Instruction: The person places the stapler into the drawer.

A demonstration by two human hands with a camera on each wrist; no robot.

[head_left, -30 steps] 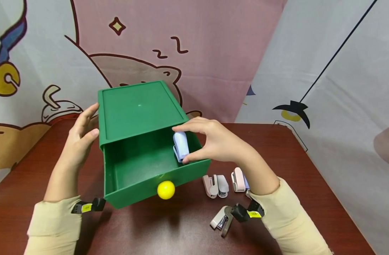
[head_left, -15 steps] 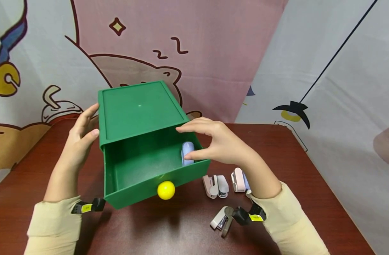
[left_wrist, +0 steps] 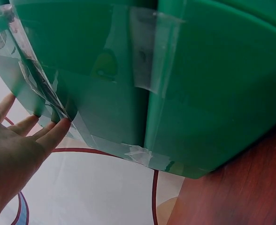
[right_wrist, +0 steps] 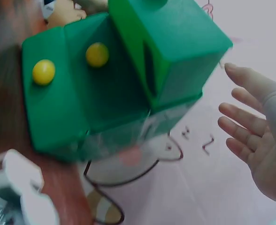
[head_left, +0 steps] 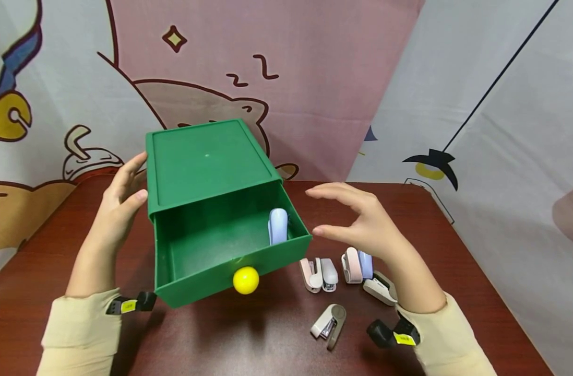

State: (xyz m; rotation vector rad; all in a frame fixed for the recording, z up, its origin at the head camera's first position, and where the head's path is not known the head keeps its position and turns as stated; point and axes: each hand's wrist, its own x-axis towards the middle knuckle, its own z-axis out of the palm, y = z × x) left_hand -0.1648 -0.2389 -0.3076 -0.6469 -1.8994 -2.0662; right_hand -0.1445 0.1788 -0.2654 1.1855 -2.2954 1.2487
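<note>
A pale blue mini stapler (head_left: pixel 278 227) stands at the right end inside the pulled-out top drawer (head_left: pixel 277 263) of a green drawer cabinet (head_left: pixel 211 162). The drawer has a round yellow knob (head_left: pixel 246 280). My left hand (head_left: pixel 115 211) rests its fingertips against the cabinet's left side; in the left wrist view its fingers (left_wrist: pixel 58 133) lie along the taped green wall. To the right of the drawer, my right hand (head_left: pixel 361 219) hovers with nothing in it, thumb and fingers spread apart.
Several small staplers lie on the dark wooden table right of the cabinet: a pink one (head_left: pixel 311 275), a grey one (head_left: pixel 329 275), another pink one (head_left: pixel 351 265), a blue one (head_left: pixel 365 265), a white one (head_left: pixel 379 290) and a white-and-brown one (head_left: pixel 329 326). A printed curtain (head_left: pixel 314 78) hangs behind.
My right hand has let go of the pale blue stapler, now lower in the drawer, and has drawn back to the right, out of the drawer. My left hand has stayed in place.
</note>
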